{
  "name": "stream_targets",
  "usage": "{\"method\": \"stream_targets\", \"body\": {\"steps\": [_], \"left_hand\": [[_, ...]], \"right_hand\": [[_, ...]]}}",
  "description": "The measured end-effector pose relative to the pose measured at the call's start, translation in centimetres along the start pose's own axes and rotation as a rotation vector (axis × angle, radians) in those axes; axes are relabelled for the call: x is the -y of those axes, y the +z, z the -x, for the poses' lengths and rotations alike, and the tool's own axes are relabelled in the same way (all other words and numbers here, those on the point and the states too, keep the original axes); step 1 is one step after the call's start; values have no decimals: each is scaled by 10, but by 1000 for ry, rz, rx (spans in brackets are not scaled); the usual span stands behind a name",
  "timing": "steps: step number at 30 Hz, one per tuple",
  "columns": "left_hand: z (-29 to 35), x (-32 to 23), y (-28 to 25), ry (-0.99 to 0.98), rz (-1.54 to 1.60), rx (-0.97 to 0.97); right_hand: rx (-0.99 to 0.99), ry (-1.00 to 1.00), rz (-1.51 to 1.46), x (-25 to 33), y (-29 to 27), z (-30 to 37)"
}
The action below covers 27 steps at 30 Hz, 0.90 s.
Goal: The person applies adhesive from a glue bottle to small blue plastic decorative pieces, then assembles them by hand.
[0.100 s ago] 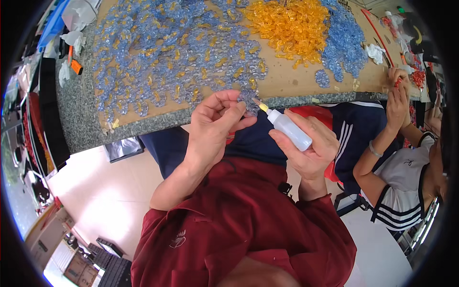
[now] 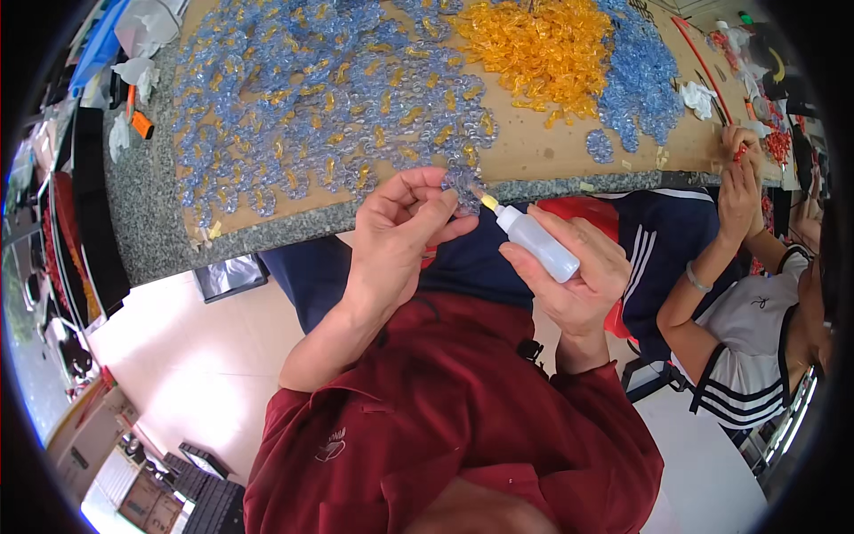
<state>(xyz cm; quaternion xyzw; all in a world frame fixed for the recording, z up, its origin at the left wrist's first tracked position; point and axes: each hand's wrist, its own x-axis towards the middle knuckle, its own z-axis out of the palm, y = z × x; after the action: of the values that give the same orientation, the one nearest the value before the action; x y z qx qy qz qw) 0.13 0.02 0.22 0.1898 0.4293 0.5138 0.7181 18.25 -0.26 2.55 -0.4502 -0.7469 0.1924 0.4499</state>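
Between the thumb and fingers of my left hand (image 2: 405,222) is a small clear bluish plastic piece (image 2: 464,194), held at the table's front edge. My right hand (image 2: 578,267) is wrapped round a translucent squeeze bottle (image 2: 538,242) with a yellow collar and a narrow tip. The bottle is tilted, and its tip meets or nearly meets the piece; whether they touch I cannot tell. Beyond my hands lie many clear blue pieces with yellow parts on them (image 2: 329,116), spread over a brown board (image 2: 534,147).
Behind sit a heap of orange-yellow pieces (image 2: 534,53) and a heap of plain blue pieces (image 2: 636,80), with one blue cluster (image 2: 600,146) apart. On the right, a co-worker's hands (image 2: 740,178) hold something small and red. An orange-handled tool (image 2: 140,123) rests at the left.
The bottle in my right hand has shifted very slightly left, its tip closer over the plastic piece. My left hand stays in place.
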Motion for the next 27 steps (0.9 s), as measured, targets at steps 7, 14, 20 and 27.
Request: {"method": "stream_targets", "body": {"steps": [7, 14, 20, 27], "left_hand": [[1, 0, 1, 2, -1, 18], [0, 0, 0, -10, -10, -16], [3, -2, 9, -31, -46, -61], [2, 6, 14, -42, -44, -10]], "right_hand": [[16, 37, 1, 1, 0, -1], [-11, 208, -34, 3, -7, -1], [-210, 522, -339, -23, 6, -2], [-150, 222, -6, -47, 31, -26]]}}
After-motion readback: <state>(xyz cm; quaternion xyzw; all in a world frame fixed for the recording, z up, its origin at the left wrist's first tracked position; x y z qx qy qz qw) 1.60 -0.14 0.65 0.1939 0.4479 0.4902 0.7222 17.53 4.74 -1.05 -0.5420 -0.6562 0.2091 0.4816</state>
